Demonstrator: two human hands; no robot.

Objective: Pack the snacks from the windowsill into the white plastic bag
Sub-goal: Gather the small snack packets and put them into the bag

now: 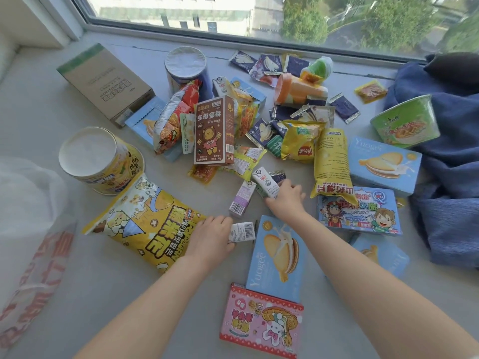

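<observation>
Many snacks lie spread over the grey windowsill [108,286]. My left hand [211,238] grips a small white carton with a barcode [242,231] beside the big yellow popcorn bag [150,224]. Farther in, my right hand [286,199] holds a small white and green milk carton [265,183]. A purple carton [241,199] lies between the two hands. The white plastic bag [28,229] with red print sits at the far left, its mouth hard to make out.
Blue Yuogee boxes [278,257], a pink box [261,323], a brown bear box [213,132], a yellow cup [99,158], chip bags, a green noodle bowl [405,121] and a cardboard box [105,82] crowd the sill. Blue cloth [451,161] lies at the right. The window runs along the back.
</observation>
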